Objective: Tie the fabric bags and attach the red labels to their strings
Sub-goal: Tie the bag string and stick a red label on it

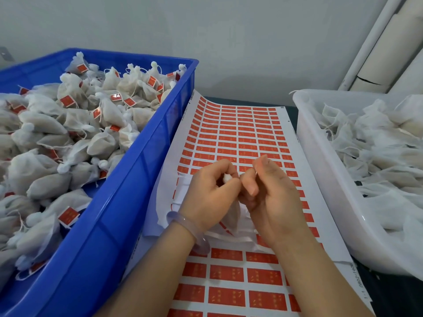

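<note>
— Head view first: where is the fabric bag (pixel 231 213)?
— Above the label sheet (pixel 242 133), between the two hands. The left hand (pixel 210 191) is curled round its gathered neck, and a white tuft pokes out above the fingers.
— And the right hand (pixel 272 197)?
— Its fingers are curled and pressed close against the left hand (whether they pinch a string, I cannot tell).
— What lies around them?
— On the left is a blue crate (pixel 146 170) heaped with tied bags (pixel 107 115) that carry red labels (pixel 68 101). On the right a white tub (pixel 320 156) holds limp white bags (pixel 377 145). The sheet lies between crate and tub, with crumpled white backing under the hands. A pale bracelet (pixel 190 227) sits on the left wrist.
</note>
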A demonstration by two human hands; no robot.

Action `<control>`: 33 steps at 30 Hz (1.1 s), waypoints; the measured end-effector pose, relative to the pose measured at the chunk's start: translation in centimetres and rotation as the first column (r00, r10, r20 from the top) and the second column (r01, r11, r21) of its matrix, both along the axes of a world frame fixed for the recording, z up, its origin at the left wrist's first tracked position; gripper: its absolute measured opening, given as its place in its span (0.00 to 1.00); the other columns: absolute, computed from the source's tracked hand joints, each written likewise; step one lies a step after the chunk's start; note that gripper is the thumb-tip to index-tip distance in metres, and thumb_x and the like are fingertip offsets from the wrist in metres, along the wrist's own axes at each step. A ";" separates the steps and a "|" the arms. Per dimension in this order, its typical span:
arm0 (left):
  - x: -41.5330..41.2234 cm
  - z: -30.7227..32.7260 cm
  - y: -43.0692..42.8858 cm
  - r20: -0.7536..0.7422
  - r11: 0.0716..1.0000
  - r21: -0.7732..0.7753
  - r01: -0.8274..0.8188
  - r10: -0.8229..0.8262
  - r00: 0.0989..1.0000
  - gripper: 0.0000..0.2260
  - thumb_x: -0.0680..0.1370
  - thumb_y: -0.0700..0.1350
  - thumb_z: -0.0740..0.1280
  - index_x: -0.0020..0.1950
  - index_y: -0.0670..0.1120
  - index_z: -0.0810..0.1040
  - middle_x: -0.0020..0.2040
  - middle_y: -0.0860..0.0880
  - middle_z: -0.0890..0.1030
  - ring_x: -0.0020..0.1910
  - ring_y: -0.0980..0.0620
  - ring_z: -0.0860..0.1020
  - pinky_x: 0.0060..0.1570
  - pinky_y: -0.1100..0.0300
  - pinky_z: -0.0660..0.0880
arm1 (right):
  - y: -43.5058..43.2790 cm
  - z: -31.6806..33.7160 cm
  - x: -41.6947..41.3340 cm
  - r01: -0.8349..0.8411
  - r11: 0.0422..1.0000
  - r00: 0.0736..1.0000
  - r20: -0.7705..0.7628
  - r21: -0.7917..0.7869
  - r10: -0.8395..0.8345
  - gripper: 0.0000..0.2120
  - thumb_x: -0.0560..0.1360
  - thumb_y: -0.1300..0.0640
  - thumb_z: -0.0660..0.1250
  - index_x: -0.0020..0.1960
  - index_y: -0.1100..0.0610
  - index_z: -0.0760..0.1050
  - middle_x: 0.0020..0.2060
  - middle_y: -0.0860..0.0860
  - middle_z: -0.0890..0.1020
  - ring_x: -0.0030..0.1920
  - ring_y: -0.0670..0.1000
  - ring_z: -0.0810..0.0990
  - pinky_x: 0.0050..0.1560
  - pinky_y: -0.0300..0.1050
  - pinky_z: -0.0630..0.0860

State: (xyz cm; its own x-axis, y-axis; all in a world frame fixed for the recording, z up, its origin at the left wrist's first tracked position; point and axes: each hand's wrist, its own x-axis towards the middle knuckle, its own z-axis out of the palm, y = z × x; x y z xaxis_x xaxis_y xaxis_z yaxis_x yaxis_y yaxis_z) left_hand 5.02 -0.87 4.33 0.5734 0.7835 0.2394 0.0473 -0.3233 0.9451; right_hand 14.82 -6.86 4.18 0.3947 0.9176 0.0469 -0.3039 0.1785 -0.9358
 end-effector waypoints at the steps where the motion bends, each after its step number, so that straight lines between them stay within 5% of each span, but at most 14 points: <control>1: 0.0 0.0 0.1 0.017 1.000 0.007 0.000 0.000 1.000 0.07 0.77 0.37 0.62 0.39 0.39 0.75 0.31 0.55 0.75 0.33 0.59 0.75 0.34 0.71 0.73 | 0.0 0.0 -0.2 0.012 1.000 1.000 0.028 0.003 -0.012 0.17 0.76 0.47 0.56 0.34 0.57 0.70 0.24 0.49 0.71 0.30 0.48 0.69 0.39 0.41 0.72; 3: 0.1 0.1 0.1 0.064 0.998 0.051 -0.026 0.023 0.998 0.09 0.75 0.42 0.63 0.40 0.36 0.75 0.32 0.49 0.75 0.33 0.56 0.74 0.35 0.67 0.74 | -0.2 0.1 -0.4 0.018 1.000 0.998 0.068 0.025 -0.020 0.17 0.74 0.46 0.57 0.33 0.57 0.68 0.24 0.49 0.70 0.30 0.49 0.68 0.40 0.41 0.73; 7: 0.3 0.1 -0.1 0.097 0.994 0.097 -0.052 0.042 0.994 0.08 0.72 0.43 0.60 0.38 0.39 0.74 0.29 0.55 0.74 0.32 0.59 0.73 0.34 0.71 0.72 | -0.3 0.2 -0.4 -0.018 0.997 0.999 0.033 0.072 0.016 0.17 0.74 0.47 0.57 0.33 0.57 0.69 0.25 0.51 0.69 0.36 0.59 0.68 0.51 0.47 0.74; 13: -0.5 0.2 0.5 0.047 0.999 0.051 -0.018 0.016 0.999 0.10 0.76 0.34 0.60 0.39 0.45 0.74 0.32 0.52 0.74 0.34 0.57 0.74 0.38 0.63 0.77 | 0.0 0.6 0.1 -0.046 0.995 0.990 -0.131 0.092 0.058 0.17 0.74 0.48 0.58 0.33 0.48 0.80 0.31 0.49 0.80 0.27 0.44 0.71 0.29 0.36 0.72; 17: -0.6 0.4 0.3 0.025 0.997 0.078 -0.030 0.028 0.999 0.08 0.75 0.39 0.62 0.37 0.48 0.73 0.31 0.56 0.74 0.33 0.56 0.75 0.36 0.60 0.78 | -0.2 0.9 0.5 0.003 0.998 0.998 -0.061 0.065 0.001 0.13 0.71 0.46 0.60 0.34 0.47 0.81 0.32 0.48 0.81 0.27 0.44 0.72 0.30 0.36 0.72; 22: -0.3 0.7 0.0 0.045 0.991 0.079 -0.111 0.108 0.993 0.08 0.75 0.35 0.61 0.39 0.45 0.75 0.35 0.49 0.77 0.36 0.53 0.76 0.35 0.65 0.76 | -0.4 1.1 0.1 -0.038 0.990 0.998 -0.051 0.137 0.046 0.13 0.72 0.48 0.61 0.31 0.47 0.76 0.26 0.46 0.75 0.27 0.44 0.70 0.31 0.35 0.72; 27: -1.4 1.2 1.1 0.210 0.966 -0.216 -0.144 0.190 0.959 0.12 0.78 0.35 0.57 0.39 0.47 0.73 0.30 0.58 0.75 0.31 0.60 0.76 0.31 0.67 0.74 | -0.2 1.1 2.4 0.174 0.981 0.979 -0.092 -0.082 -0.181 0.12 0.71 0.45 0.64 0.47 0.51 0.80 0.44 0.52 0.85 0.30 0.45 0.76 0.31 0.37 0.75; 33: -1.6 1.4 2.4 0.288 0.847 -0.488 -0.209 0.382 0.878 0.07 0.79 0.41 0.61 0.42 0.47 0.74 0.33 0.54 0.79 0.32 0.56 0.81 0.29 0.64 0.76 | -0.6 0.7 5.3 0.410 0.863 0.871 -0.153 -0.297 -0.466 0.09 0.78 0.49 0.63 0.45 0.52 0.79 0.35 0.47 0.85 0.27 0.44 0.79 0.26 0.34 0.72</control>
